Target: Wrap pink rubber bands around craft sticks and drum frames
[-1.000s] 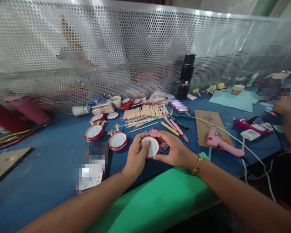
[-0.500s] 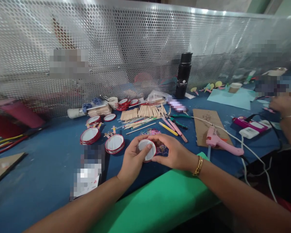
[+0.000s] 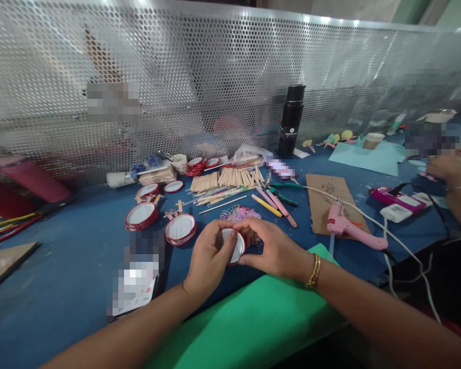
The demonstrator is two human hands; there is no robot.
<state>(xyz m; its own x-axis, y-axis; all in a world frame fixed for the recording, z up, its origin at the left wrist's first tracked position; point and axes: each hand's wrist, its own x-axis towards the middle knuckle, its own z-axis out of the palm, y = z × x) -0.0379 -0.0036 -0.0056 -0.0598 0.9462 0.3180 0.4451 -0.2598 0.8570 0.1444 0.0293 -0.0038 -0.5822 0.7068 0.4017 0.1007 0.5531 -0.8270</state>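
Note:
Between both hands is a round white disc (image 3: pixel 238 248) with a red rim. My left hand (image 3: pixel 211 256) grips its left side, the thumb lying across the white face. My right hand (image 3: pixel 278 248) holds the right edge between thumb and fingers. Just behind the hands lies a heap of colourful small bands (image 3: pixel 238 212). To the left sit stacked red-rimmed discs (image 3: pixel 180 228) and another stack (image 3: pixel 141 215). Wooden sticks (image 3: pixel 238 177) are spread farther back.
A pink glue gun (image 3: pixel 353 230) rests on cardboard (image 3: pixel 322 192) at the right, its white cable trailing. Markers (image 3: pixel 278 205), pliers (image 3: pixel 284 195) and a black bottle (image 3: pixel 291 120) stand or lie behind. A phone (image 3: pixel 136 289) is at left. Another person's hand (image 3: pixel 445 169) is far right.
Both hands and the disc have moved slightly down, and the disc is turned a little. More of the coloured bands shows behind my hands.

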